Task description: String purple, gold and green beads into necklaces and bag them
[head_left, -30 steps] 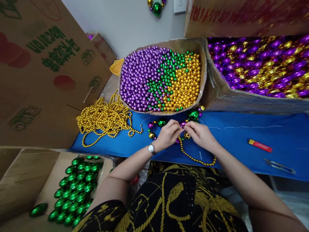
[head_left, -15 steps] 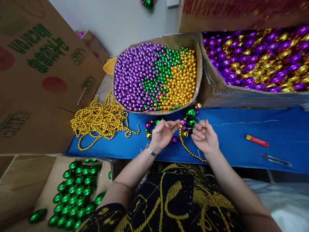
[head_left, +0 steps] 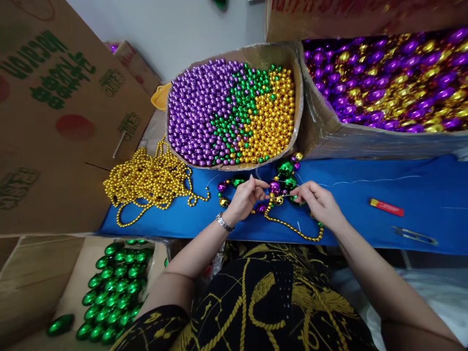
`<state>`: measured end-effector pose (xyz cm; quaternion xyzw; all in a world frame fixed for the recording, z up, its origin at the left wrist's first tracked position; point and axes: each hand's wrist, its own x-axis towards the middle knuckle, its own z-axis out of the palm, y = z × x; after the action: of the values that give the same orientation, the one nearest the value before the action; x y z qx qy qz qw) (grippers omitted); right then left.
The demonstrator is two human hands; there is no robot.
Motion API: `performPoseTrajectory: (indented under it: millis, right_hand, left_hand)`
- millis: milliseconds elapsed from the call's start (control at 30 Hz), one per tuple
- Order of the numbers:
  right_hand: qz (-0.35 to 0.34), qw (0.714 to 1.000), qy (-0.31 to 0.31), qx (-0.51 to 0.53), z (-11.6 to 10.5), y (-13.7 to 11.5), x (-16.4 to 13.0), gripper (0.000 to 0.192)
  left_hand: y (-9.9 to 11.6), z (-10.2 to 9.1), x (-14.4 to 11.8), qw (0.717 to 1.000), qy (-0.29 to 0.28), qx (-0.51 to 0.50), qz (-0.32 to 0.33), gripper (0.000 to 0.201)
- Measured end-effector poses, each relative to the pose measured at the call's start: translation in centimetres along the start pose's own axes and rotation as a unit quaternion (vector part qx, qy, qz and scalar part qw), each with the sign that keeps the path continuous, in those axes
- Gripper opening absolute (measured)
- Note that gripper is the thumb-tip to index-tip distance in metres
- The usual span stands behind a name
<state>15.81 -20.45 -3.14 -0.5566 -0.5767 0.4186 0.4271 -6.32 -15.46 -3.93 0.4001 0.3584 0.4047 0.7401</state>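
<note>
At lower left sits a box of green ornaments (head_left: 113, 287), above it a heap of gold bead chains (head_left: 153, 178); at centre the left hand (head_left: 243, 200) pinches a thin thread (head_left: 281, 181) and the right hand (head_left: 320, 204) has its fingertips closed on the same strand, beside the half-strung necklace (head_left: 281, 195) on the blue cloth (head_left: 365, 214). If either pinch loosens, the strung beads could slide off and roll away. Since half a second ago the right fingers, then spread, have closed, and both hands have sunk toward the cloth.

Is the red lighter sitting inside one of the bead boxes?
No, the red lighter lies on the blue cloth, outside the boxes.
</note>
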Motion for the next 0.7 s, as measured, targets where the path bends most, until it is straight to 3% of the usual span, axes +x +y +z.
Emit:
performPoseTrajectory:
  millis: [67, 167, 267, 333, 400, 500, 600, 700]
  right_hand:
    - [-0.117, 0.98, 0.002, -0.158, -1.3, -1.6, 0.5, 0.027]
    - [-0.258, 0.931, -0.006, -0.257, -1.5, -3.9, 2.6, 0.021]
    - [-0.327, 0.894, -0.057, -0.301, 0.3, -5.2, 5.6, 0.022]
    - [-0.332, 0.88, -0.072, -0.333, 1.6, -5.5, 7.2, 0.023]
    - [-0.309, 0.885, -0.05, -0.346, 2.4, -5.4, 7.8, 0.021]
    - [-0.281, 0.92, -0.004, -0.273, 2.3, -4.6, 6.7, 0.022]
    - [-0.282, 0.942, -0.053, -0.172, 2.1, -3.1, 4.9, 0.025]
    - [-0.28, 0.943, -0.123, -0.13, 2.8, -1.6, 4.2, 0.033]
  left_hand:
    - [0.7, 0.5, 0.1, 0.997, -0.033, 0.066, 0.018, 0.046]
    - [1.6, 1.1, 0.3, 0.982, -0.062, 0.173, 0.047, 0.039]
    - [2.2, 1.3, 0.3, 0.96, -0.104, 0.255, 0.058, 0.037]
    - [2.3, 1.1, 0.2, 0.952, -0.12, 0.275, 0.054, 0.037]
    - [2.1, 0.7, 0.1, 0.963, -0.106, 0.243, 0.05, 0.038]
    - [1.6, 0.3, 0.0, 0.987, -0.075, 0.14, 0.036, 0.035]
    - [1.3, 0.1, -0.1, 0.995, -0.069, 0.068, 0.017, 0.033]
    - [1.5, 0.0, -0.2, 0.997, -0.068, 0.045, 0.018, 0.032]
